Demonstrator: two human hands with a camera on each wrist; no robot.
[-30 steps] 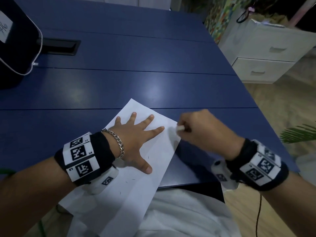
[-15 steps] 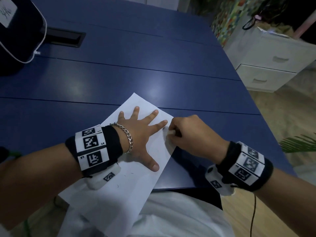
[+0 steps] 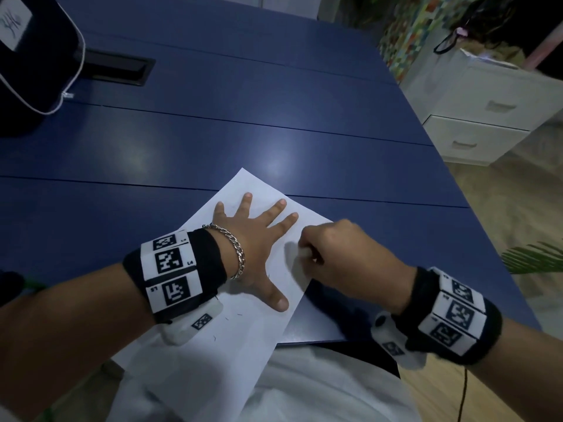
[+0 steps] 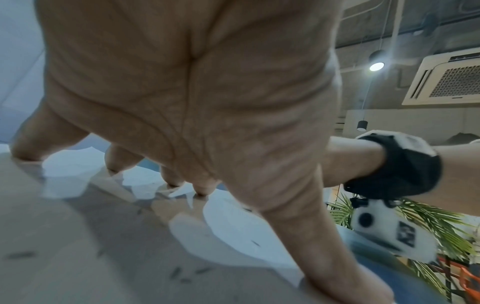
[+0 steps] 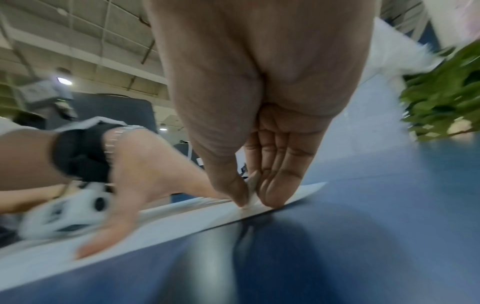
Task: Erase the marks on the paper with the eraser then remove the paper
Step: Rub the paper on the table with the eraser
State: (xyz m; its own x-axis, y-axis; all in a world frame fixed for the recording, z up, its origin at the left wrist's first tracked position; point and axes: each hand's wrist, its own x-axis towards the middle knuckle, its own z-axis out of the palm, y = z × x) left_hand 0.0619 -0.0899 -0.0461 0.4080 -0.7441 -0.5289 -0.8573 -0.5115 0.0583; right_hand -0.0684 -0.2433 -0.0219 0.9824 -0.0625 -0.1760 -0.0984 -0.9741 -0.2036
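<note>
Left hand [image 3: 253,248] flat, fingers spread, pressing white paper sheet [image 3: 231,336] onto blue table [image 3: 213,141]. Right hand [image 3: 341,263] grip pinched tight on small white eraser [image 3: 303,252], tip touching paper near right edge. Paper overhanging near table edge.

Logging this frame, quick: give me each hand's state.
Left hand: open, fingers spread flat on the paper.
Right hand: pinching the eraser against the paper.

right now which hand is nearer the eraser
Right. The right hand pinches the eraser between thumb and fingers, pressing it on the paper. The left hand lies flat on the sheet beside it, not touching the eraser.
</note>
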